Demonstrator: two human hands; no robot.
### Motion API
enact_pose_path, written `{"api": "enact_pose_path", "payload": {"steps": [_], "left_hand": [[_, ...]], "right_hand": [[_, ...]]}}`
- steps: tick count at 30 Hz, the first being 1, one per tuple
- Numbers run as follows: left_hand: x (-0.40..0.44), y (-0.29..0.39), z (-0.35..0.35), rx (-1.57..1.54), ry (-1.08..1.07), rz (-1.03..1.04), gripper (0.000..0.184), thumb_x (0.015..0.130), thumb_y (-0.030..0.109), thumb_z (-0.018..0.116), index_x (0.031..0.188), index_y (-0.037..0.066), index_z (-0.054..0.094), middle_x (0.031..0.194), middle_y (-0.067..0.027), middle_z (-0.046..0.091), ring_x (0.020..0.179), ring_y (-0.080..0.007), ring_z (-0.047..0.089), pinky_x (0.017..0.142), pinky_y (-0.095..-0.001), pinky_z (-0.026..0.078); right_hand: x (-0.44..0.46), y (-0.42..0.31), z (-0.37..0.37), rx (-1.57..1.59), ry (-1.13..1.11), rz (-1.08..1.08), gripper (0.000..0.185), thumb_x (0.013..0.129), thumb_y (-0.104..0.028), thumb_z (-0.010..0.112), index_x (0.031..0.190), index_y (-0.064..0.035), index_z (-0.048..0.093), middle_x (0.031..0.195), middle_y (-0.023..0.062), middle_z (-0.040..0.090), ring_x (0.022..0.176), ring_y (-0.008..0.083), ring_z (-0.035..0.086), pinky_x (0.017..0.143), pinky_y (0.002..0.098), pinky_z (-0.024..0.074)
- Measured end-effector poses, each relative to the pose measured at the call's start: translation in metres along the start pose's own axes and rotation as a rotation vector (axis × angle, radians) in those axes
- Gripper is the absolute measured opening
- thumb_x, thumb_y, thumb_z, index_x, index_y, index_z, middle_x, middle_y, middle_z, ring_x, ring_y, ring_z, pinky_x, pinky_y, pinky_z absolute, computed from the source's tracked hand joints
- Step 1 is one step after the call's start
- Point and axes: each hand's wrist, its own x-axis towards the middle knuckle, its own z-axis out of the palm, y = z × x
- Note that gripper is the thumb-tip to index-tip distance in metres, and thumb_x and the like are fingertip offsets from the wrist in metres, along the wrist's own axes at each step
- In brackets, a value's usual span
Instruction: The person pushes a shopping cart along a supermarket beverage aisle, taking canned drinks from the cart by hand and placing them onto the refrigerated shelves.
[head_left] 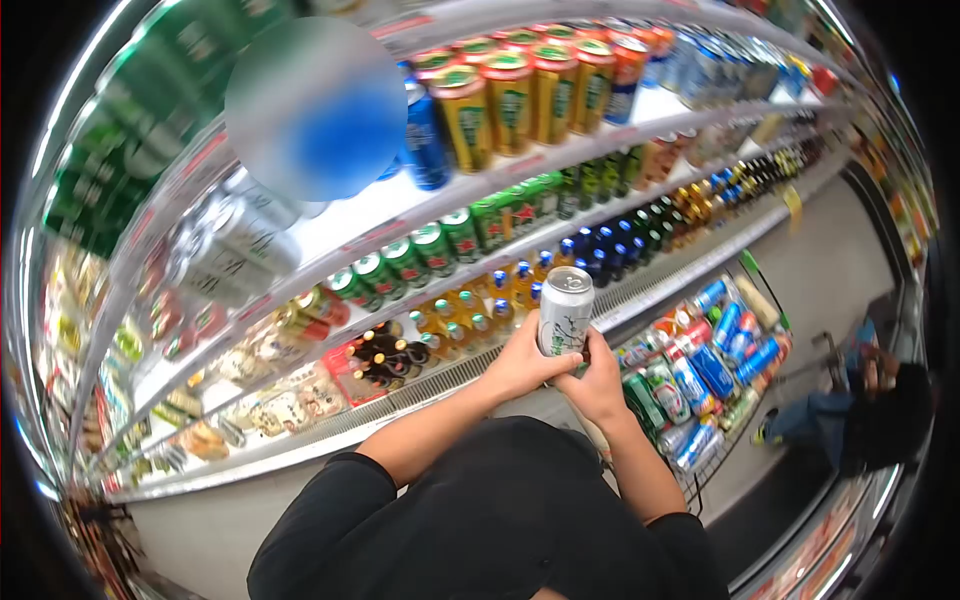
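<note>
A silver-white drink can [567, 305] stands upright between my two hands, in front of the shelves. My left hand [527, 358] wraps its near left side, thumb across the front. From the right, my right hand [597, 382] closes round the lower part of the same can. The can's top, with its tab, faces up toward me. Its far side and the fingers behind it are hidden. Just to the right of my hands is a wire shopping cart [708, 470] heaped with cans of several colours.
Shelves hold yellow cans [508, 100], green cans [432, 243], bottles with blue caps [600, 250] and dark bottles [385, 357]. Packaged food [290, 400] lies on the lower left shelves. A person in dark clothes [880, 420] is at the right, beyond the cart. A blurred disc covers the upper left.
</note>
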Motion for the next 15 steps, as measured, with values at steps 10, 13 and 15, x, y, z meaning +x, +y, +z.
{"api": "enact_pose_path", "payload": {"steps": [10, 13, 15], "left_hand": [[-0.084, 0.044, -0.168, 0.03, 0.499, 0.169, 0.078, 0.079, 0.02, 0.086, 0.143, -0.001, 0.046, 0.133, -0.0181, 0.064, 0.123, -0.028, 0.065, 0.103, -0.0428, 0.052], [-0.081, 0.054, -0.205, 0.219, 0.604, 0.336, 0.079, 0.078, 0.018, 0.085, 0.143, -0.002, 0.045, 0.132, -0.0209, 0.065, 0.123, -0.033, 0.065, 0.103, -0.0437, 0.052], [-0.079, 0.064, -0.225, 0.252, 0.67, 0.322, 0.08, 0.08, 0.021, 0.083, 0.145, -0.003, 0.043, 0.133, -0.0249, 0.063, 0.124, -0.0397, 0.063, 0.105, -0.0467, 0.05]], "right_hand": [[0.102, -0.159, 0.128, 0.028, -0.539, -0.277, 0.078, 0.083, -0.029, 0.082, 0.145, 0.0052, 0.05, 0.133, 0.0222, 0.062, 0.124, 0.0316, 0.063, 0.105, 0.0435, 0.0515], [0.122, -0.194, 0.167, 0.083, -0.537, -0.297, 0.073, 0.08, -0.029, 0.086, 0.137, 0.0047, 0.056, 0.126, 0.0217, 0.068, 0.118, 0.0314, 0.067, 0.104, 0.0438, 0.0515], [0.143, -0.213, 0.182, 0.033, -0.49, -0.356, 0.07, 0.077, -0.028, 0.09, 0.131, 0.0049, 0.059, 0.121, 0.0209, 0.072, 0.113, 0.0303, 0.07, 0.101, 0.0422, 0.0525]]}}
